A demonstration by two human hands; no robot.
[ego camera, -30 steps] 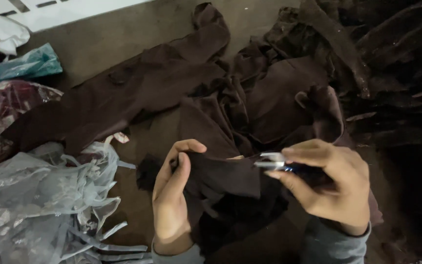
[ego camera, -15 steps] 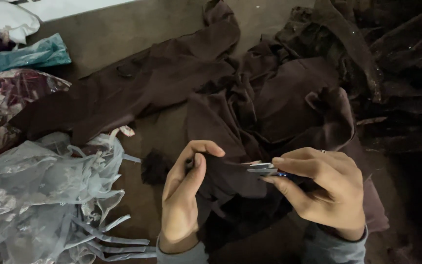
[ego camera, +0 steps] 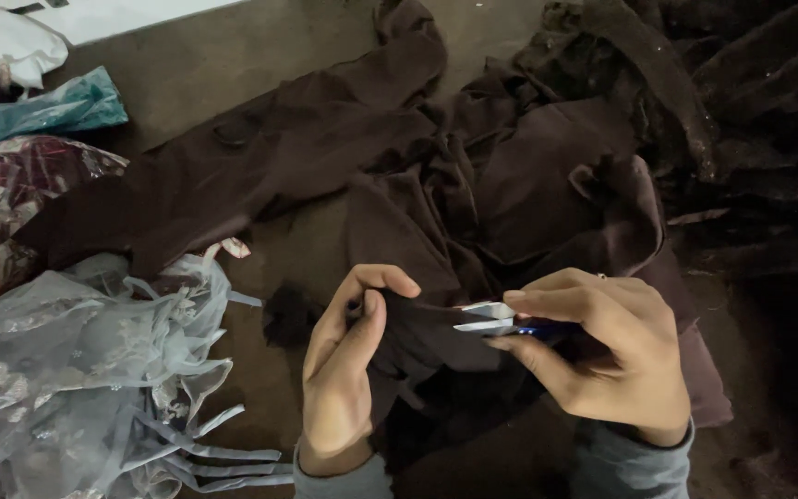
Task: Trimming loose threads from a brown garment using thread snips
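Pinching a fold of dark brown cloth (ego camera: 422,337) between thumb and forefinger, the left hand (ego camera: 344,379) holds it taut just beside the blades. The right hand (ego camera: 602,356) is clenched around a small thread snipper (ego camera: 487,317), whose pale blades stick out past its fingertips, slightly parted, touching the cloth. Beyond the fingers spreads a brown garment (ego camera: 325,157); left of them lies grey sheer fabric (ego camera: 76,370).
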